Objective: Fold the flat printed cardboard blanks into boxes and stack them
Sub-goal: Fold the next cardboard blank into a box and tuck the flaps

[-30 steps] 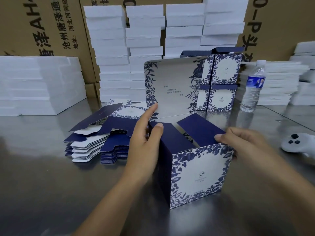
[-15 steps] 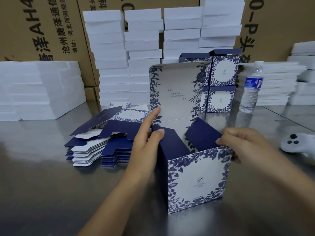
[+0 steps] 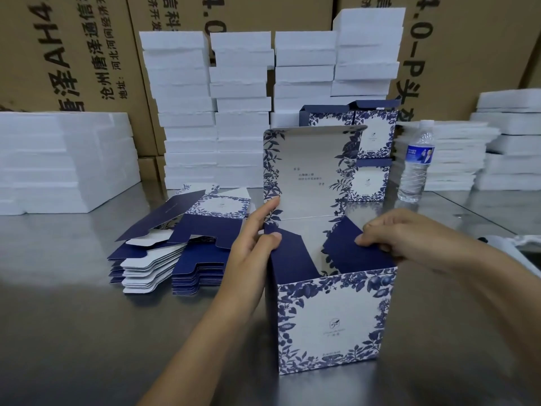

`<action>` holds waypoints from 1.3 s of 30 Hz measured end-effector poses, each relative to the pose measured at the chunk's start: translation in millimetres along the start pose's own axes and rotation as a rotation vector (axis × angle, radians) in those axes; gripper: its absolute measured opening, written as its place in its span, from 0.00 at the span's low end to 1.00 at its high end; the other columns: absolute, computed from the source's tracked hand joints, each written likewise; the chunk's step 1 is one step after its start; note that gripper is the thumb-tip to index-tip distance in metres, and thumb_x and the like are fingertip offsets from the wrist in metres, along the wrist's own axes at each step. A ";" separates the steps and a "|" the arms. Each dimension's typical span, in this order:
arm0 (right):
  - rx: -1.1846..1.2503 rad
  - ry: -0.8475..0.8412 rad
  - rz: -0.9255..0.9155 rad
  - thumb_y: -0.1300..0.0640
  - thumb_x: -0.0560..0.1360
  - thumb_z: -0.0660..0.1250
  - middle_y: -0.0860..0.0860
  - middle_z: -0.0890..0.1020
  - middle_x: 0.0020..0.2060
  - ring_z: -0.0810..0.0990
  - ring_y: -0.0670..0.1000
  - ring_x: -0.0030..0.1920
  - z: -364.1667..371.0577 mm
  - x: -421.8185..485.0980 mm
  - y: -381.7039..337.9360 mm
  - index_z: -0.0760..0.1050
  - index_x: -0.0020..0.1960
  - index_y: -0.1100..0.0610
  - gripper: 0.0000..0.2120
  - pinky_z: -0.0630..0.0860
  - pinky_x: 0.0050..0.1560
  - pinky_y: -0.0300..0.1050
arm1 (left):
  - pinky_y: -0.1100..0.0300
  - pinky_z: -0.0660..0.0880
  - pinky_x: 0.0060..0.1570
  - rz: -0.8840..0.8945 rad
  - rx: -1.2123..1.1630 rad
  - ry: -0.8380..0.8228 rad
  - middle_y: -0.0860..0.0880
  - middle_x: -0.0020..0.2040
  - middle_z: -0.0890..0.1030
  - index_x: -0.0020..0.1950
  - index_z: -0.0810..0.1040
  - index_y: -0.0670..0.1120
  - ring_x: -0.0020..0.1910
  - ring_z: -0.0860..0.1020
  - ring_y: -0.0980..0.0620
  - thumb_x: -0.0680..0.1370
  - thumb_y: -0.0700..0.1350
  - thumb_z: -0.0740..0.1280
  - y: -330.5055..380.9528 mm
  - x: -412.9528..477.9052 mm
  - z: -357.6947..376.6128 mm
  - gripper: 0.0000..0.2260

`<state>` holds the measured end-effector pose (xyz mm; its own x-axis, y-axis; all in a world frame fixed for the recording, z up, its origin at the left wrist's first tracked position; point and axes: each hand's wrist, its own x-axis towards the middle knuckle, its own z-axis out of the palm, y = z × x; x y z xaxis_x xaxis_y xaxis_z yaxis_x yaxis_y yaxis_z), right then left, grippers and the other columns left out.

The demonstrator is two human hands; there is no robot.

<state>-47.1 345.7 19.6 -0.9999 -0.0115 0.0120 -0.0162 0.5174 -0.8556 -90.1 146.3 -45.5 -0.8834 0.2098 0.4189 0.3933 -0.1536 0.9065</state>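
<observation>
Raised further, right flap (image 3: 348, 254) in right hand (image 3: 409, 237), left hand (image 3: 251, 244) gripping box (image 3: 330, 320)

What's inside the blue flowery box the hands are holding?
Inside the box, only two navy side flaps tilted inward and the pale inner back wall show. The front wall and flaps hide the bottom.

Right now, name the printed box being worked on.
The nearest box, lid upright: the left hand and right hand hold its navy flaps; the stacked boxes behind stand untouched.
</observation>
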 end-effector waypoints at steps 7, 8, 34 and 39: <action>-0.062 0.090 0.030 0.59 0.76 0.64 0.50 0.61 0.22 0.58 0.46 0.21 4.8 7.7 2.8 0.64 0.26 0.56 0.21 0.56 0.20 0.33 | 0.62 0.66 0.65 -0.025 -0.020 0.004 0.70 0.61 0.72 0.58 0.75 0.67 0.64 0.67 0.70 0.79 0.38 0.58 0.8 -0.3 -1.4 0.23; -0.068 0.115 0.034 0.57 0.77 0.64 0.52 0.64 0.24 0.61 0.47 0.22 6.4 10.1 2.2 0.69 0.31 0.58 0.16 0.57 0.21 0.33 | 0.57 0.66 0.67 -0.034 -0.021 0.004 0.70 0.60 0.74 0.58 0.76 0.67 0.65 0.68 0.67 0.79 0.38 0.58 0.7 -0.8 -1.2 0.23; 0.056 0.259 -0.045 0.65 0.73 0.63 0.52 0.64 0.23 0.62 0.47 0.22 15.0 45.1 14.4 0.63 0.28 0.55 0.17 0.58 0.23 0.35 | 0.47 0.67 0.68 -0.048 -0.001 -0.005 0.72 0.55 0.76 0.54 0.78 0.66 0.66 0.70 0.57 0.76 0.41 0.60 1.1 0.6 -1.7 0.20; 0.150 0.289 -0.041 0.63 0.73 0.63 0.49 0.68 0.24 0.64 0.43 0.20 19.5 43.5 18.4 0.68 0.33 0.56 0.11 0.60 0.19 0.30 | 0.60 0.73 0.61 -0.046 -0.012 0.002 0.69 0.56 0.76 0.54 0.79 0.65 0.61 0.73 0.65 0.78 0.38 0.58 1.3 0.5 -1.4 0.21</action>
<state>-90.8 338.1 -5.7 -0.9586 0.2244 0.1755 -0.0768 0.3896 -0.9178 -90.4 144.9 -44.1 -0.9008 0.2155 0.3770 0.3495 -0.1555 0.9240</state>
